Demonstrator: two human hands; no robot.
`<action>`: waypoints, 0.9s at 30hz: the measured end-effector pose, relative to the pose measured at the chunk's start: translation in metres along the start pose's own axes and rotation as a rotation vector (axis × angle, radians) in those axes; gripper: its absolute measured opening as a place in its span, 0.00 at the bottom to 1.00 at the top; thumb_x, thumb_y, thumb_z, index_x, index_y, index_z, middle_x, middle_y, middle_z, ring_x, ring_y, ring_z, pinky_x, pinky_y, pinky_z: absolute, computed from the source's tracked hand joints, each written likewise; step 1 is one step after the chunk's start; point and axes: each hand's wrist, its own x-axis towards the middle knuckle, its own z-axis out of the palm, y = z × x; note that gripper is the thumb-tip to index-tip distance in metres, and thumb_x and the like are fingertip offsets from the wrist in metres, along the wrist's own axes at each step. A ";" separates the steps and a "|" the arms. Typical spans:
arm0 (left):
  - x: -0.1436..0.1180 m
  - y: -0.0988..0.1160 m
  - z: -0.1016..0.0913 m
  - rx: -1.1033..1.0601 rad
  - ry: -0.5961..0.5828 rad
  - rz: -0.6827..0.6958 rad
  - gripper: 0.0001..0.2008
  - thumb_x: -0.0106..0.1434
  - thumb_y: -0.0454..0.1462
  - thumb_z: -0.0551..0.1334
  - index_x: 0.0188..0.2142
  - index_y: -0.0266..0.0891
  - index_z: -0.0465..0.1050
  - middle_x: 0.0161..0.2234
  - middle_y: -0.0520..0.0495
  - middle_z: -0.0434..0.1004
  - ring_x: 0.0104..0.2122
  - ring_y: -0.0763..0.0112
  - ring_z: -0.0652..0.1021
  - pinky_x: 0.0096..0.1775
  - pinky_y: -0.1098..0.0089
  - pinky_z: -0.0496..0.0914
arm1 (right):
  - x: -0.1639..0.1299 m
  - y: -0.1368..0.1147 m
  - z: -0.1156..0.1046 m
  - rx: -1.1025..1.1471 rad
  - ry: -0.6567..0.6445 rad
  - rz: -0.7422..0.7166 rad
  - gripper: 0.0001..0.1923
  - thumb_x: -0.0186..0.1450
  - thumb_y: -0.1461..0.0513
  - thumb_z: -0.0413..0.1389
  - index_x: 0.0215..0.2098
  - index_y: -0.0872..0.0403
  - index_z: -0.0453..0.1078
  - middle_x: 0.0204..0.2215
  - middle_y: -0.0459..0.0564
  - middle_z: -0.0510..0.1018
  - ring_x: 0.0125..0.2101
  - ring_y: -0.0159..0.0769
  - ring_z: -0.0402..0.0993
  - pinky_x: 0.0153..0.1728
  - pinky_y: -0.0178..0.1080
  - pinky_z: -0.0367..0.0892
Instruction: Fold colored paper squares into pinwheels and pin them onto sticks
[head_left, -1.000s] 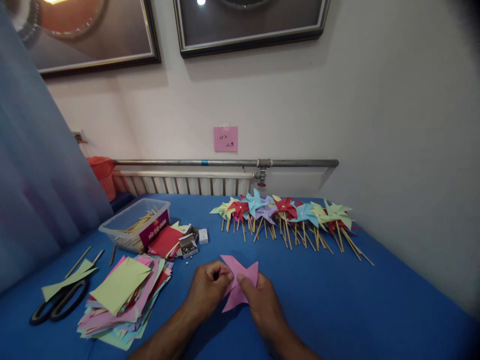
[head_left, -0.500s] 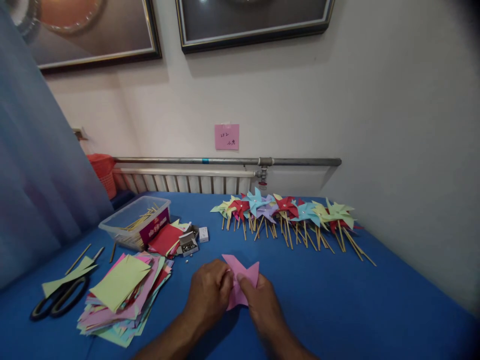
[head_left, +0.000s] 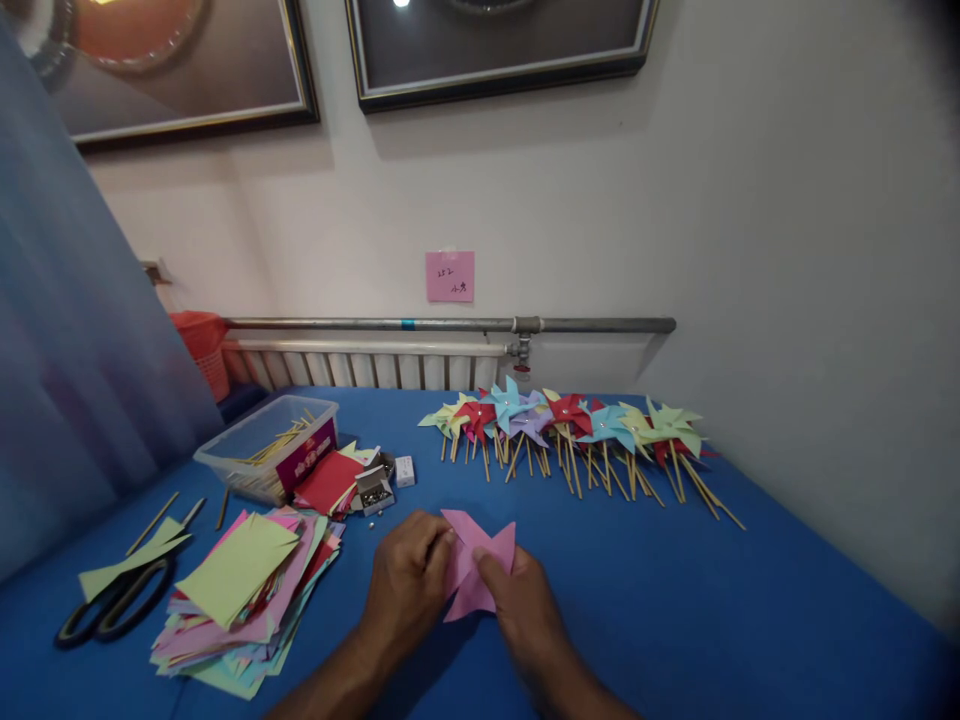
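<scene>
Holding the pink paper pinwheel (head_left: 472,590) now, right between the left hand (head_left: 409,565) and the right hand (head_left: 525,597), over the blue table (head_left: 750,620): clamping it under the right thumb, gripping its left edge in bunched left fingers, with tips partly hidden. Look left of the left hand and see the stack of coloured paper (head_left: 238,567), then scissors (head_left: 124,590) farther out. Look ahead of it for the open box (head_left: 379,506) of small metal pieces (head_left: 374,494), and beyond the right hand for the row of pinwheels on sticks (head_left: 568,414).
</scene>
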 end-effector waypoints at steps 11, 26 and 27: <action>0.001 0.001 -0.002 -0.156 0.010 -0.120 0.08 0.68 0.37 0.60 0.33 0.40 0.75 0.30 0.51 0.78 0.31 0.69 0.76 0.36 0.69 0.67 | 0.006 0.010 0.002 0.138 -0.018 0.037 0.21 0.59 0.48 0.61 0.37 0.57 0.79 0.29 0.54 0.85 0.28 0.44 0.81 0.30 0.39 0.74; 0.000 -0.004 -0.003 0.059 0.010 0.365 0.12 0.71 0.31 0.57 0.32 0.40 0.76 0.33 0.48 0.78 0.34 0.69 0.75 0.39 0.66 0.62 | 0.013 0.024 -0.001 0.170 -0.035 0.014 0.22 0.56 0.45 0.65 0.35 0.55 0.78 0.27 0.52 0.84 0.27 0.44 0.79 0.28 0.38 0.71; 0.000 -0.004 -0.003 0.111 0.022 0.406 0.12 0.71 0.31 0.57 0.32 0.39 0.76 0.33 0.48 0.78 0.34 0.69 0.75 0.38 0.65 0.61 | 0.013 0.024 -0.002 0.165 -0.038 0.016 0.22 0.56 0.45 0.65 0.35 0.55 0.77 0.28 0.52 0.84 0.28 0.43 0.79 0.28 0.38 0.71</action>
